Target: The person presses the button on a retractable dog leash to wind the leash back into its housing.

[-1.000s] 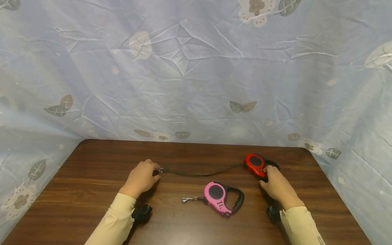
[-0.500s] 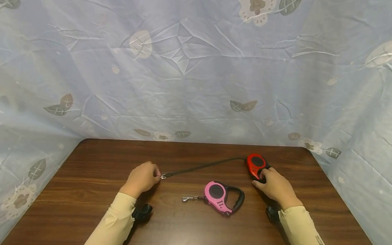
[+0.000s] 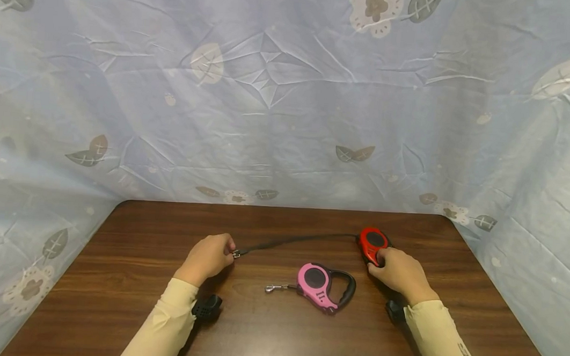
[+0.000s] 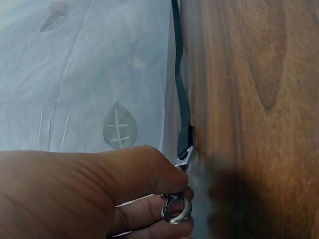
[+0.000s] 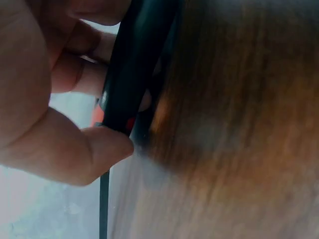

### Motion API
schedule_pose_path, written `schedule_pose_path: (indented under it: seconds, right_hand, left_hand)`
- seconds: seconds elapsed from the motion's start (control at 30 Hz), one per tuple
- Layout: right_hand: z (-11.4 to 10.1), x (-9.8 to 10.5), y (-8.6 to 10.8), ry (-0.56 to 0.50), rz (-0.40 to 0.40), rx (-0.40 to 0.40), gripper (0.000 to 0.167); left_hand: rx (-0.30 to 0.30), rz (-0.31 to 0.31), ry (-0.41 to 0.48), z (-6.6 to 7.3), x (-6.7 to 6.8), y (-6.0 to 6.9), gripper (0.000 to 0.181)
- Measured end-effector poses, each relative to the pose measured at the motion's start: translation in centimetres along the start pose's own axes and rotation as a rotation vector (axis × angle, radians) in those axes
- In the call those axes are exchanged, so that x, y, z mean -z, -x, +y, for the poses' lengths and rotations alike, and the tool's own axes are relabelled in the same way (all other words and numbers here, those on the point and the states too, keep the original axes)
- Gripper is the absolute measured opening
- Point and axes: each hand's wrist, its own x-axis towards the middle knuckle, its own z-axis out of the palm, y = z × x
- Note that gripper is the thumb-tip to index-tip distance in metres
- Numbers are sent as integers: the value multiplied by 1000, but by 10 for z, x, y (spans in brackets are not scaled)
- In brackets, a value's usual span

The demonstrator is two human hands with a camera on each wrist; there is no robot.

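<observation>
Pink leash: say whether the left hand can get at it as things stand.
Probably yes, though the left hand would first have to release the clip it pinches; only tabletop shows between that hand and the pink leash.

A brown wood-grain table [image 3: 267, 338] carries a pink leash reel [image 3: 318, 295] lying flat.

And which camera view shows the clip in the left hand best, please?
The left wrist view: there the clip is large, pinched by the left hand, its round end in plain sight. The head view shows it only small, without detail. The right wrist view shows some strap, but not the clip.
</observation>
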Motion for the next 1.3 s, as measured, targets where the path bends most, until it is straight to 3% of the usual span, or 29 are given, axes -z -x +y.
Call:
schedule_pose_path:
  seconds: [0.13,0.5,0.67,0.8,1.1,1.3]
  right_hand:
    - [1,-1,0,-6,-25,-18,32]
    - [-3,3,1,-8,-39,-29,43]
    - [-5,6,2,-25,-40,-35,44]
    - [-7,9,5,-32,-61,-33,42]
    - [-12,18,9,-200,-155,-112,36]
    - [-13,14,8,-200,-147,-99,33]
  left_hand:
    - [13,2,7,0,1,-1,17]
    - [16,45,45,-2,4,-1,9]
    - [35,53,4,-3,5,2,2]
    - [27,60,-41,-3,6,4,14]
    - [28,108,-83,-3,9,1,16]
    - [39,168,-60,-3,11,1,12]
